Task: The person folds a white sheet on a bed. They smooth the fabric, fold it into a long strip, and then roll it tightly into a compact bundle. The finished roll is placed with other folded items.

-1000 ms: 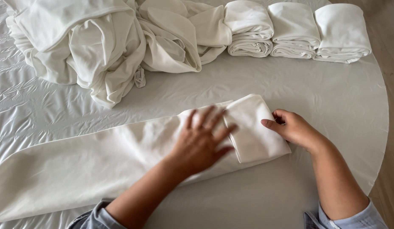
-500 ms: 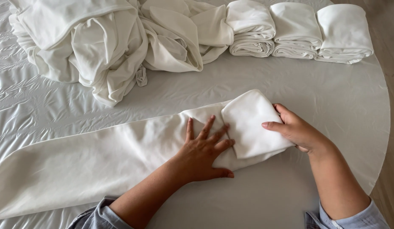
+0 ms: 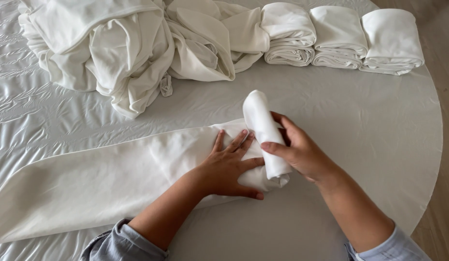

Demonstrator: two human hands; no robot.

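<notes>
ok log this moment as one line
left hand flat on long white cloth | right hand grips rolled end | three folded cloths at back

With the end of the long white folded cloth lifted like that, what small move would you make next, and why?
Probably tip the raised fold leftwards over the left hand and press it flat. The right hand holds it upright, while the long white folded cloth lies unrolled on the round grey table.

My left hand lies flat, palm down, fingers spread and pointing away from me. My right hand curls in a loose grip, thumb forward, wrist bent inward. Both forearms are bare, grey sleeves pushed up.
</notes>
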